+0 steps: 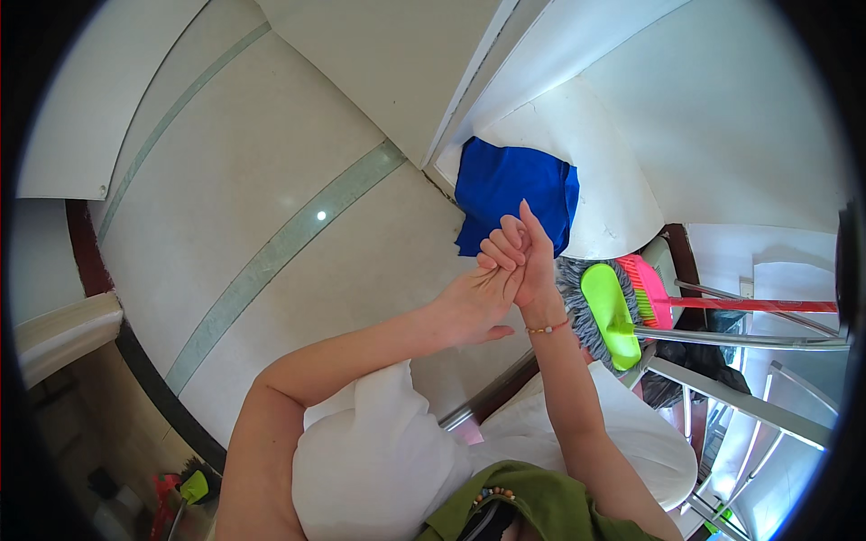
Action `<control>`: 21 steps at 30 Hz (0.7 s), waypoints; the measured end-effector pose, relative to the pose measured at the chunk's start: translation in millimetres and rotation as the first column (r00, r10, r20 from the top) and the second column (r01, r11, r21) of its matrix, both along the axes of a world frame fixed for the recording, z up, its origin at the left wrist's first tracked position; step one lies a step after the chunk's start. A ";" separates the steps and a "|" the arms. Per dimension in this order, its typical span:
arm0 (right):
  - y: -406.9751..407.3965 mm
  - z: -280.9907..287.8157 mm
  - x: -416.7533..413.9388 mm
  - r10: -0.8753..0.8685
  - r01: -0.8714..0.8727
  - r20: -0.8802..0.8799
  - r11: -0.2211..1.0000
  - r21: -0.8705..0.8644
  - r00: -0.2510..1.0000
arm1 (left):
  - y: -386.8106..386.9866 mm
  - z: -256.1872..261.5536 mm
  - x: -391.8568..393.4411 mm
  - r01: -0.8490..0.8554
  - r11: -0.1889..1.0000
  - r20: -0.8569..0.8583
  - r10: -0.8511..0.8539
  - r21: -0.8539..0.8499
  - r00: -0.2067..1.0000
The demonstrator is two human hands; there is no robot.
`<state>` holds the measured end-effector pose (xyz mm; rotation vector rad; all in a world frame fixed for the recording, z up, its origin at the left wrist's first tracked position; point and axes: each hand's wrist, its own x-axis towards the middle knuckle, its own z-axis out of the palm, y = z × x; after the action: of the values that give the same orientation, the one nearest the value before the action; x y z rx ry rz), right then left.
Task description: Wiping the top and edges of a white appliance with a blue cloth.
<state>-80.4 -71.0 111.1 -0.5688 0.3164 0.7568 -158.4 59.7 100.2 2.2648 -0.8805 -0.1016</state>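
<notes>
In front of my body, my two bare hands meet above the floor. My right hand (538, 270), with a thin beaded bracelet (549, 329) at the wrist, wraps its curled fingers around my left hand (482, 297). Its thumb points up. The fingers of my left hand are mostly hidden inside that grasp, while its thumb sticks out below. Just beyond the hands, a blue cloth (517, 189) lies draped on a white curved ledge (602, 176) beside the door frame. Neither hand plainly touches the cloth.
At right stand a grey-stranded mop with a green head (609, 311) and a pink broom (649, 291). A black plastic bag (697, 372) and a metal frame (737, 402) are behind them. A beige door panel (392, 61) rises ahead. Another brush (194, 487) is at lower left.
</notes>
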 end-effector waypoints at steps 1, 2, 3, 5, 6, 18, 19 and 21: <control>-0.1 -0.2 0.1 0.003 -0.003 -0.001 0.998 0.063 1.000 | -0.5 -0.5 -0.7 -0.009 1.000 0.036 0.008 0.019 0.999; -0.2 -1.1 0.6 0.004 -0.004 -0.001 0.998 0.064 1.000 | -0.8 -1.1 -1.2 -0.018 0.999 0.073 0.015 0.037 0.997; -1.2 -2.2 1.1 -0.001 0.003 -0.013 0.994 0.111 1.000 | -1.2 -0.6 -1.2 -0.017 0.999 0.073 0.014 0.036 0.997; -2.8 -4.5 1.0 -0.006 0.010 -0.026 0.987 0.158 1.000 | -1.8 0.5 -1.3 -0.056 0.998 0.152 0.062 -0.039 0.986; -3.4 -5.4 1.0 0.001 0.005 -0.029 0.983 0.185 1.000 | -2.3 0.9 -1.3 -0.056 0.998 0.152 0.062 -0.040 0.986; -2.6 -3.0 -0.3 0.033 -0.028 -0.018 0.973 0.229 0.999 | -5.3 -1.6 -6.3 -0.090 0.994 0.158 0.099 -0.061 0.982; -2.7 -3.1 -0.2 0.036 -0.031 -0.015 0.973 0.230 0.999 | -5.1 -1.0 -6.0 -0.092 0.994 0.162 0.101 -0.063 0.982; -3.0 -4.0 -0.4 0.035 -0.030 -0.019 0.974 0.226 0.999 | -5.1 0.0 -5.5 -0.094 0.993 0.166 0.104 -0.066 0.981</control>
<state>-80.7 -73.9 107.1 -0.3514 0.2382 0.8193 -164.0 54.6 100.2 2.2828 -0.8439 0.1612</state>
